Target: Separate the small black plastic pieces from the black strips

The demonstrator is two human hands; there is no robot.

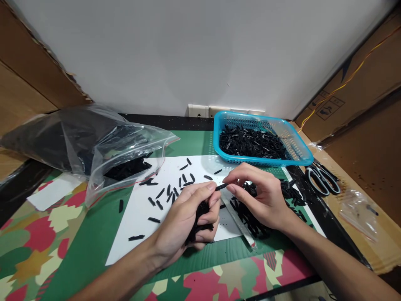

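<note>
Between the left fingers [205, 192] and right fingers [242, 195], pinched at both ends, lies one black piece [221, 187].

The strips [153, 220] are black, the paper [138, 223] plain white, the sheet [94, 234] solid green; the tabletop cover [216, 280] is blotched in pink-red, green, cream and tan, with striped patches; the basket [263, 161] is bright blue, the cardboard [354, 88] brown, the wall [163, 58] pale grey
</note>
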